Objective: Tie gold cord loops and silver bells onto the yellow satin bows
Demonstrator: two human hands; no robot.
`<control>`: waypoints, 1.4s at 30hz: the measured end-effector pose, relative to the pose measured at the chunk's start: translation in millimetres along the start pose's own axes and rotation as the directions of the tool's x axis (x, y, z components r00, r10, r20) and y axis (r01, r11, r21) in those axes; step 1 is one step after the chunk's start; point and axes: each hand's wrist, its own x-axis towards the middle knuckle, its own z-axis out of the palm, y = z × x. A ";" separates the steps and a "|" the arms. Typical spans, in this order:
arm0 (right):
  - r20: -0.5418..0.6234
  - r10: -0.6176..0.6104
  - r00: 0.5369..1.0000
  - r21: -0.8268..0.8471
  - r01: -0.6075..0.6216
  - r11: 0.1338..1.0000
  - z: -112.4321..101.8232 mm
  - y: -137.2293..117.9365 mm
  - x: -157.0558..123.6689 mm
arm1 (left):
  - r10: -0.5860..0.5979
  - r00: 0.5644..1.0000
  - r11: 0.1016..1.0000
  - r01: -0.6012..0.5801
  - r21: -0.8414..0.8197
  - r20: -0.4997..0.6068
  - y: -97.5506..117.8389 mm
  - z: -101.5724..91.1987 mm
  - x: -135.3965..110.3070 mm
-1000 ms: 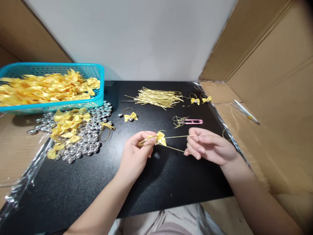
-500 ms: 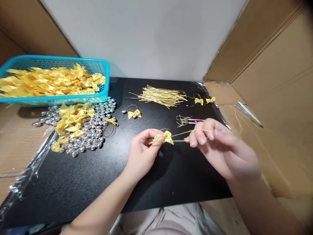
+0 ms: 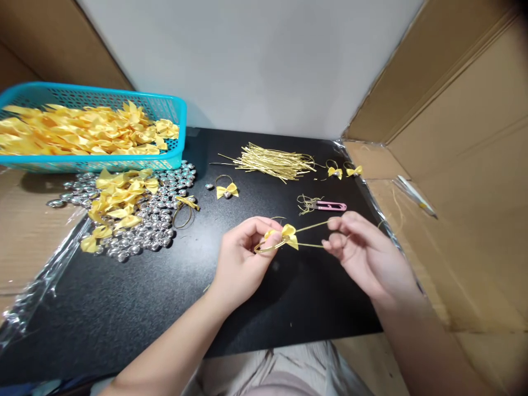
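Pinched between the thumb and fingers of my left hand is a yellow ribbon bow, together with a thin gold ring that sticks out past the thumb. Two strands of gold cord run from the bow to my right hand. Its fingers are closed on the cord ends, holding the strands apart and fairly straight. My left fingers hide part of the bow and whatever lies behind it. Just beyond my right hand lie pink-handled thread snips, their blades by a small tangle of gold thread.
At the far left stands a blue basket full of yellow bows. In front are silver bells with loose bows on top. A bundle of gold cords lies at the back. Several finished-looking bow rings rest around. A white pen-like tool lies right.
My right hand has lowered slightly and its grip on the cord has shifted, the fingers now more curled. The bow has turned a little in my left hand, showing more of the ring.
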 end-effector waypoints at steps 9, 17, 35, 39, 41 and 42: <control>-0.055 0.071 0.996 0.114 -0.064 0.991 8.6 4.0 12.4 | -0.001 0.999 0.997 0.004 -0.074 0.044 0.6 -2.5 1.5; 0.047 -0.234 0.971 -0.017 0.235 0.972 12.5 -14.4 10.7 | 0.015 0.998 1.000 -0.016 0.023 0.057 -3.3 -1.6 -0.6; 0.242 -0.476 0.846 -0.207 0.524 0.826 18.8 -14.3 -11.5 | 0.089 0.991 0.962 -0.113 0.249 0.104 -5.3 0.1 -3.5; 0.253 -0.459 0.852 -0.195 0.509 0.838 14.3 -6.8 -23.6 | -0.017 0.998 0.996 0.011 0.090 0.061 -4.3 -1.2 -1.6; 0.258 -0.423 0.869 -0.200 0.476 0.856 10.1 3.1 -31.8 | -0.080 0.996 0.997 0.080 -0.003 0.044 -3.0 -1.4 0.1; 0.267 -0.401 0.876 -0.213 0.459 0.862 8.6 9.6 -36.7 | -0.112 0.993 0.993 0.113 -0.038 0.035 -2.4 -1.2 1.0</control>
